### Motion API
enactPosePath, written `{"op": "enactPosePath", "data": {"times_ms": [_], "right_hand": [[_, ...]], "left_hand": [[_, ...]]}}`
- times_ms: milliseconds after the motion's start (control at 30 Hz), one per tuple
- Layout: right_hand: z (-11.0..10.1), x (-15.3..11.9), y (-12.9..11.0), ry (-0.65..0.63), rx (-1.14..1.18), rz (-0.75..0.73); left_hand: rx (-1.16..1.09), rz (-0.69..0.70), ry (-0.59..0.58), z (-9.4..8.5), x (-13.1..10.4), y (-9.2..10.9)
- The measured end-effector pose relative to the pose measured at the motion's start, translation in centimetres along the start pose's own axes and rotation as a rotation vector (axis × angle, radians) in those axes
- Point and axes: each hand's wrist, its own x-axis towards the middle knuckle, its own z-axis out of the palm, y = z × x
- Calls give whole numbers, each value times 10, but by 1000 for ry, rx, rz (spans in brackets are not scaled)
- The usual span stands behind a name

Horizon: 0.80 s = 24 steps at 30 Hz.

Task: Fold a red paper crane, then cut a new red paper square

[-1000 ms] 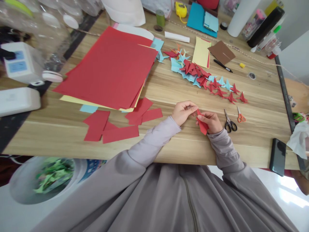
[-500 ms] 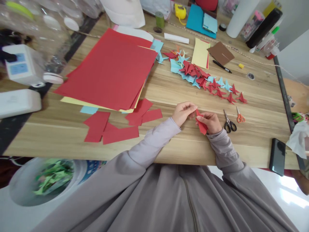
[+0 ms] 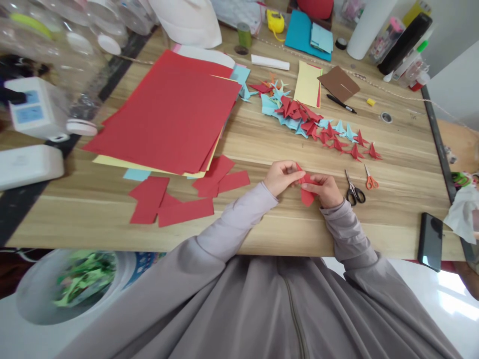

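A small piece of folded red paper (image 3: 307, 195) is pinched between both my hands above the wooden table. My left hand (image 3: 281, 178) is closed on its upper left part, thumb and forefinger together. On its right side my right hand (image 3: 326, 190) grips it, the thumb lying across the paper. The fingers hide some of the folds. Beyond the hands lie several folded red paper cranes (image 3: 339, 144), mixed with light blue folded ones (image 3: 350, 132). Close to my right hand are black-handled scissors (image 3: 354, 191) and small orange-handled scissors (image 3: 370, 179).
Large red sheets (image 3: 168, 109) lie left of the hands, with cut red strips (image 3: 187, 212) below them. A phone (image 3: 430, 242) rests at the table's right front edge. Below the left front edge stands a bin (image 3: 32, 294) with green scraps. Clear plastic bottles (image 3: 80, 30) crowd the far left.
The folded red paper has turned in my fingers and now looks wider, with a point rising above my left thumb. Both hands have moved closer together. The view has shifted slightly.
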Motion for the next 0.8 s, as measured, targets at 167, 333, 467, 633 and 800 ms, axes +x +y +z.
{"op": "enactPosePath", "data": {"times_ms": [167, 333, 467, 633, 800], "right_hand": [[-5, 1, 0, 17, 50, 6], [-7, 1, -4, 115, 211, -293], [-6, 0, 1, 189, -134, -594], [-2, -4, 2, 244, -424, -743], [2, -4, -5, 182, -542, -756]], "left_hand": [[-158, -140, -26, 0, -1, 1], [-398, -180, 173, -4, 4, 3], [-442, -215, 233, -4, 6, 3], [-421, -232, 256, -1, 5, 2], [-408, -211, 239, 1, 4, 0]]}}
